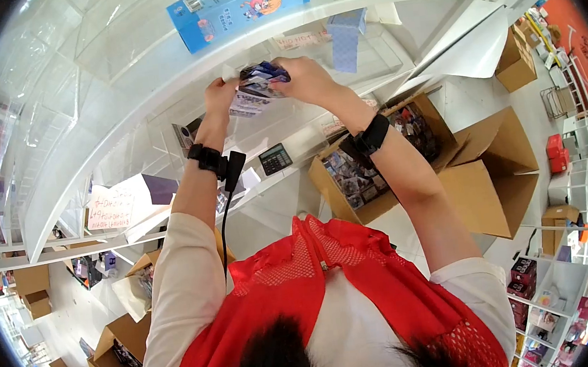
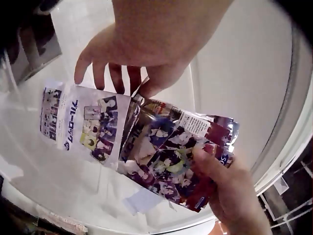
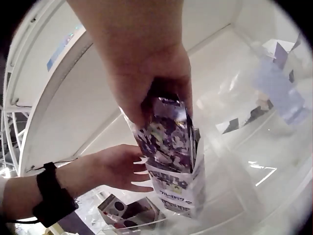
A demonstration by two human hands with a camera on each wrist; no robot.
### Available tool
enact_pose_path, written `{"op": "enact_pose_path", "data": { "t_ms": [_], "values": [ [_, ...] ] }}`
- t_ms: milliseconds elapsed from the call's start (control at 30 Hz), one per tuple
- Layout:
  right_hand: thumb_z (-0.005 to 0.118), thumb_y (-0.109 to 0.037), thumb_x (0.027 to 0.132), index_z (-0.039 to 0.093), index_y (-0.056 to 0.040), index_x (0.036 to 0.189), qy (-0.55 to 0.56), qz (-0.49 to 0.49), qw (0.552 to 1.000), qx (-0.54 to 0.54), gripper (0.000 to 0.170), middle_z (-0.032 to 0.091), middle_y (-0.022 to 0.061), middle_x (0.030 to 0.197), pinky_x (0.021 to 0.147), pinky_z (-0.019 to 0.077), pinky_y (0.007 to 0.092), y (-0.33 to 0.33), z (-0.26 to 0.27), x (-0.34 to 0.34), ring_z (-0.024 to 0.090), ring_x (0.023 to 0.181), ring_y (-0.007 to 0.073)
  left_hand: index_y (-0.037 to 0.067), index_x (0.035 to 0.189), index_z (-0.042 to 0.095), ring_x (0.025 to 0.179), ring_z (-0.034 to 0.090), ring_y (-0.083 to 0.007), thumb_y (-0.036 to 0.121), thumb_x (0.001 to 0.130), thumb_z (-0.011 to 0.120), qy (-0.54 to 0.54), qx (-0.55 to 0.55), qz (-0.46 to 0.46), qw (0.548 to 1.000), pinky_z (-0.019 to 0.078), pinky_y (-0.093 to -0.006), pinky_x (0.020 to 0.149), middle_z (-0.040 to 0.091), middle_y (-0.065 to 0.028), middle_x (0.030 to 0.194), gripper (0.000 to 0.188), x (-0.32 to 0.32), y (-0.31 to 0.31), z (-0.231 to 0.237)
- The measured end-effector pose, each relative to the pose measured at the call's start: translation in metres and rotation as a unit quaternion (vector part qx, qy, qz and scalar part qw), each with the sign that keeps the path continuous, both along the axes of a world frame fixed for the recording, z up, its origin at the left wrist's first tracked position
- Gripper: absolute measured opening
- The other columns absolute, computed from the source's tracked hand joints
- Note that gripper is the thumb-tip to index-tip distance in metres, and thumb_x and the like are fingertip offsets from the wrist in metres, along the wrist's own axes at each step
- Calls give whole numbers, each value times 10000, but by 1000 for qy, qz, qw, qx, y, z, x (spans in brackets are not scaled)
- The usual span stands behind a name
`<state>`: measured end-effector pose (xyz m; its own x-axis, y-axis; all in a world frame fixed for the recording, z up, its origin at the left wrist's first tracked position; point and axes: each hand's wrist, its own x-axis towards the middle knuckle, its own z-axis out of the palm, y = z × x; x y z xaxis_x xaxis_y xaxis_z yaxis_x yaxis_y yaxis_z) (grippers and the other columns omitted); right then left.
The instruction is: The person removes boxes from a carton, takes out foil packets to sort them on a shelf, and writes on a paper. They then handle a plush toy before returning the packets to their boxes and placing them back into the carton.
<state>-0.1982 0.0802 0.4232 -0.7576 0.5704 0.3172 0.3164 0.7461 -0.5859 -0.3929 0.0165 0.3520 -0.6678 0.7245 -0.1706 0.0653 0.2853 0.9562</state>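
Note:
My right hand (image 1: 307,79) grips a stack of shiny foil packets (image 2: 171,152) printed with colourful character pictures, its thumb lying across the front one. The lower end of the stack sits in the open mouth of a white printed box (image 2: 90,122). At that mouth, my left hand (image 1: 218,95) holds the box by its edge, thumb near the opening and the other fingers along the side. In the right wrist view the box (image 3: 177,193) hangs below the packets (image 3: 168,137), with the left hand's fingertips (image 3: 142,177) against its side. The packets' ends under my right palm are hidden.
A blue printed box (image 1: 242,8) lies on the clear upper shelf. Below are a pale blue carton (image 1: 346,47), a calculator (image 1: 275,158) and a handwritten sheet (image 1: 116,208). An open cardboard box (image 1: 324,184) with packaged goods stands under my right forearm, beside another carton (image 1: 469,198).

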Motion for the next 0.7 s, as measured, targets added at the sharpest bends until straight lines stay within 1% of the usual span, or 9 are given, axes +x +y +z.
{"op": "enact_pose_path", "data": {
  "t_ms": [67,167,267,367,400,467,533,600,700],
  "values": [
    [651,-179,706,576,-45,897,29,-31,999,16,246,603,184,778,653,465,384,-1,-2,3,584,732,336,44,840,613,649,515,-111,245,684,643,29,-52,-48,997,386,-267,540,581,-15,722,256,-12,6,-10],
    [636,-217,722,568,-68,913,58,-48,997,37,251,608,153,780,639,469,389,5,-14,4,585,735,328,-13,735,584,604,546,-175,234,667,654,50,14,-45,998,407,-300,534,590,-91,659,266,-11,19,-27],
    [635,-189,726,565,-60,913,58,-43,996,59,238,603,157,790,629,465,386,6,-22,2,579,727,330,-22,803,586,694,610,-296,302,719,621,175,38,-36,983,451,-360,596,617,-176,721,337,-14,34,-48],
    [627,-160,730,559,-45,905,68,-10,992,105,220,596,167,798,627,461,387,8,-25,-8,574,728,334,-46,852,569,756,597,-381,359,785,548,315,-64,3,947,456,-423,652,608,-232,759,410,-4,32,-38],
    [622,-156,733,557,-41,903,74,3,989,124,215,594,168,801,627,460,390,10,-25,-12,573,731,335,-53,856,564,758,596,-385,360,800,526,280,-60,4,958,455,-426,658,607,-235,762,419,-8,32,-41],
    [625,-170,723,559,-40,893,10,19,994,104,224,593,169,786,631,458,399,16,-14,-20,573,741,338,-68,865,554,761,594,-393,362,829,481,208,-55,6,976,453,-432,668,605,-242,768,438,-20,30,-52],
    [627,-175,721,565,-44,894,-57,32,995,74,226,597,167,782,635,462,400,18,2,-29,578,742,337,-79,783,556,722,587,-398,342,827,486,206,-54,25,977,444,-438,644,590,-258,718,429,-15,17,-42],
    [611,-151,715,577,-39,881,-81,14,990,115,203,602,167,772,633,470,402,15,7,-40,587,735,333,-77,743,560,689,585,-393,334,827,485,210,-59,28,975,437,-438,623,583,-257,685,426,-20,7,-48],
    [572,-99,707,591,-29,853,-120,13,979,166,163,607,173,785,629,481,407,7,18,-55,597,742,329,-68,695,557,635,576,-372,282,831,485,137,-2,36,990,422,-429,586,576,-248,649,383,-14,-3,-54]
  ]
}}
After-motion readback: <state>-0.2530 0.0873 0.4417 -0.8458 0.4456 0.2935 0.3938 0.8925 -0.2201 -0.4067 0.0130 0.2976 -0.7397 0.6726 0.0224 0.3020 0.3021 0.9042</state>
